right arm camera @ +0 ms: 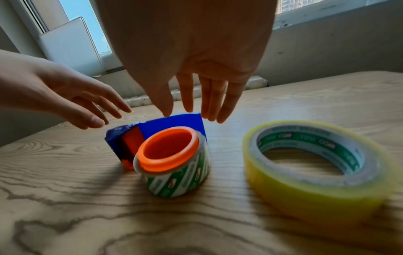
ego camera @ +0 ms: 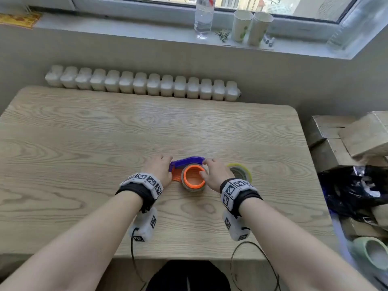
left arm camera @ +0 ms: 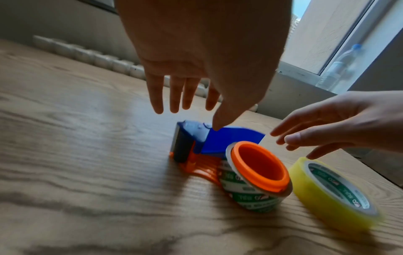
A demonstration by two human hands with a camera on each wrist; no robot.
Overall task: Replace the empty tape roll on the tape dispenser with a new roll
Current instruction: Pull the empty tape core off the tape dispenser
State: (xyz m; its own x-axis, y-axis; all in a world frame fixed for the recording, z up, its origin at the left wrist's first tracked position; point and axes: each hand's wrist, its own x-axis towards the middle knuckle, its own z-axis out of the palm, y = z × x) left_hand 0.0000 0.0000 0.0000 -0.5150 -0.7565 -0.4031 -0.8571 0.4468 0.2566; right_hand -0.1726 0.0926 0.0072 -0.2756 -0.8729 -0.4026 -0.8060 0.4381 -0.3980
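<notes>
Wooden table (ego camera: 84,143) carries everything; radiator (ego camera: 142,85) runs behind its far edge, and the windowsill above holds a clear water bottle (ego camera: 203,15) and two paper cups (ego camera: 252,28). Cardboard boxes (ego camera: 357,135) and black plastic bag (ego camera: 357,190) sit off the table's right side.

Both forearms reach in from the near edge, each with a marker-covered wrist rig.

Tape dispenser (left arm camera: 209,143), blue body and orange frame, lies on its side near table centre, orange hub (left arm camera: 259,169) facing up. Empty tape roll (left arm camera: 250,195), just a green-and-white printed core, sits on that hub.

New roll (right arm camera: 311,169), yellow with a green-printed inner core, lies flat on the table just right of the dispenser; can't tell if the two touch.

Left hand (left arm camera: 196,60) is over the dispenser's left end, fingers straight and spread, gripping nothing. Thumb tip is at the blue body's top edge; contact unclear from the wrist view.

Right hand (right arm camera: 191,51) is over the dispenser's right end and the hub, fingers extended and slightly apart, nothing grasped. Fingertips (right arm camera: 220,119) lie at the blue guard's far edge; head view puts the thumb at the hub rim, contact unclear.
</notes>
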